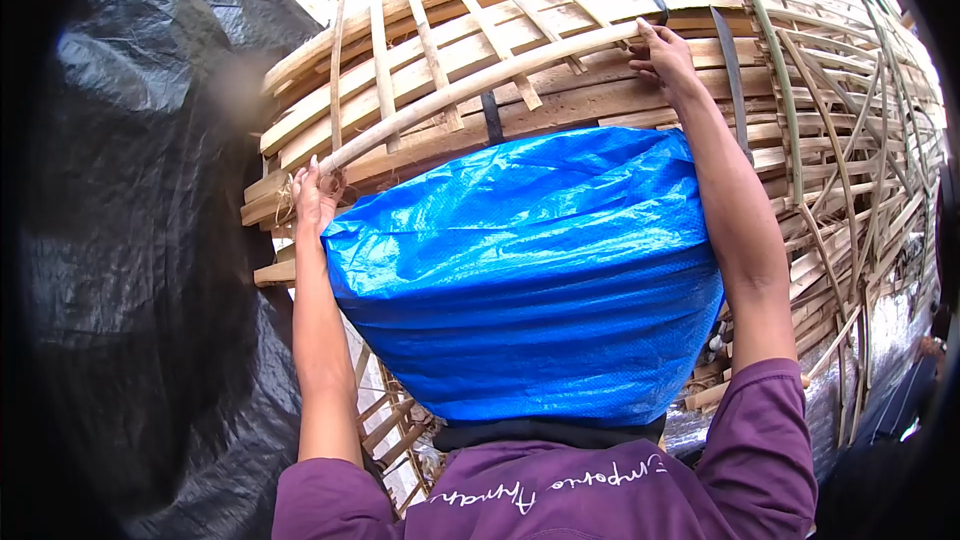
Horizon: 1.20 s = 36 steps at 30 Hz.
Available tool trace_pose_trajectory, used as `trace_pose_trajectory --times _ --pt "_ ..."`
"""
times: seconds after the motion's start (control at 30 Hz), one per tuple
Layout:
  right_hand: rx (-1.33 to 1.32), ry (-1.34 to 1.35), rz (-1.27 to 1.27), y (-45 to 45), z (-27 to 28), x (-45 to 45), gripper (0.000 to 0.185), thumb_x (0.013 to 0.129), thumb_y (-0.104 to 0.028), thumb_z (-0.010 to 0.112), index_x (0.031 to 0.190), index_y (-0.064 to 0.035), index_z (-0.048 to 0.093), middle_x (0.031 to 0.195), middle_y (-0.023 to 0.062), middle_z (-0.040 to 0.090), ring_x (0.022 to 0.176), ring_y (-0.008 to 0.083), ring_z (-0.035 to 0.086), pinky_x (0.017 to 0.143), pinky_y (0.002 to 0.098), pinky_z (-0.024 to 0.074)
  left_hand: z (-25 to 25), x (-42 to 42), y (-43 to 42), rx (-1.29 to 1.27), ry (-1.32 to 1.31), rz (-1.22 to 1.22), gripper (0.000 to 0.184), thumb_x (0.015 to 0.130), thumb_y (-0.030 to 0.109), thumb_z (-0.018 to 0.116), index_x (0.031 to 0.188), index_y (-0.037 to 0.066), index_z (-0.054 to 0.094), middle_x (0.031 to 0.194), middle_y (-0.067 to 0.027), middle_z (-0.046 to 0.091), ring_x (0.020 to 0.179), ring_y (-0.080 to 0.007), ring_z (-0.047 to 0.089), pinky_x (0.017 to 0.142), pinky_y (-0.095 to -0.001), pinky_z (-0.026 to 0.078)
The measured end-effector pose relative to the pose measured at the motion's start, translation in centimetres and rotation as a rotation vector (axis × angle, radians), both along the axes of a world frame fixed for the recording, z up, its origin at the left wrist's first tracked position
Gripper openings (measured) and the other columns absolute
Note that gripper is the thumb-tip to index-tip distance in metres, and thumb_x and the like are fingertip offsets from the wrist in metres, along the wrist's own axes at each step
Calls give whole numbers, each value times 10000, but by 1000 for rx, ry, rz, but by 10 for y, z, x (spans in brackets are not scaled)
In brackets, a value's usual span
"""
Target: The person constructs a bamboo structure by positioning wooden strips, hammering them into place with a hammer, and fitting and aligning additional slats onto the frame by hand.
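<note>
A long pale bamboo strip (480, 77) slants across the top of a woven lattice of thinner strips (430, 45). At its lower left end my left hand (314, 198) is closed round it. My right hand (662, 62) pinches the upper right end between thumb and fingers, the other fingers curled loosely. Under the strip lie stacked wooden planks (560, 90). A blue plastic sheet (520, 280) covers my lap, below both hands.
Black plastic sheeting (150, 240) hangs at the left. More woven bamboo strips (840, 120) spread over the right side. A dark flat blade (732, 75) lies on the planks right of my right hand. Black ties (491, 118) cross the planks.
</note>
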State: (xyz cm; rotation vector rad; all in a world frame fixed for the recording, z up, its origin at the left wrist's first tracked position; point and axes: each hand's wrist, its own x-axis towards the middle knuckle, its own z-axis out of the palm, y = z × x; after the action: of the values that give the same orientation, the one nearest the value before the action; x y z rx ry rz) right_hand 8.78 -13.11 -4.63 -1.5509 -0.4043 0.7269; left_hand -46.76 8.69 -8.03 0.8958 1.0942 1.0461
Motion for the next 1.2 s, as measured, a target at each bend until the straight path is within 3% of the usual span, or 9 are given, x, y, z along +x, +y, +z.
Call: trace_pose_trajectory --times 0.13,0.33,0.4,0.5,0.63,0.7,0.83,0.9,1.2 --pt "-6 -24 0 -1 3 -2 396 918 -435 635 1083 -75 618 894 70 690 602 148 662 538 260 510 3 0 -2 -41 -97 -48 518 926 226 654 1278 151 282 1160 -104 529 854 -294 663 760 -477 587" --pt "-4 -24 8 1 -2 1 406 919 -438 634 1093 -72 617 905 72 690 600 149 663 542 262 500 11 4 -9 -6 -37 -93 352 919 291 664 1129 131 431 1022 -75 594 816 -231 663 769 -429 588" --pt "-3 -21 8 2 -3 3 406 920 -439 633 1095 -73 617 909 73 691 601 149 663 544 262 498 18 13 -18 -7 -34 -89 263 924 327 652 1014 130 502 948 -49 611 785 -190 653 767 -398 586" --pt "-10 -30 10 2 -3 3 401 922 -435 630 1098 -75 619 910 73 692 607 151 665 544 263 498 17 12 -17 6 -16 -92 245 930 344 640 983 132 529 923 -29 602 752 -171 635 765 -383 584" --pt "-11 -28 -2 1 -1 0 388 925 -430 628 1083 -75 624 913 72 692 609 153 665 540 261 495 10 6 -11 14 -33 -92 238 926 339 648 987 141 530 912 -13 587 731 -169 618 762 -379 583" --pt "-15 -30 -6 1 1 0 383 926 -428 627 1078 -76 626 914 72 693 610 153 666 538 259 495 3 -1 -4 5 -17 -91 307 962 321 589 1160 95 525 1047 -77 652 903 -211 674 804 -381 586" --pt "-34 -30 3 2 -1 2 410 922 -439 628 1066 -56 624 927 79 693 618 159 669 560 271 503 5 2 -7 1 0 -60 307 963 316 589 1155 88 520 1052 -77 646 894 -212 672 799 -388 585" --pt "-51 -36 7 3 -3 4 425 919 -447 627 1064 -48 623 931 82 692 622 162 671 570 277 507 4 2 -5 -28 -52 -48 314 916 290 669 1120 148 477 1005 -17 547 757 -204 618 763 -408 587" --pt "-49 -27 24 2 -5 7 461 915 -470 621 1060 -32 620 954 91 690 636 168 677 583 280 505 4 4 -7 3 -16 25 363 903 260 687 1151 154 444 1004 -14 526 766 -235 625 741 -427 584"
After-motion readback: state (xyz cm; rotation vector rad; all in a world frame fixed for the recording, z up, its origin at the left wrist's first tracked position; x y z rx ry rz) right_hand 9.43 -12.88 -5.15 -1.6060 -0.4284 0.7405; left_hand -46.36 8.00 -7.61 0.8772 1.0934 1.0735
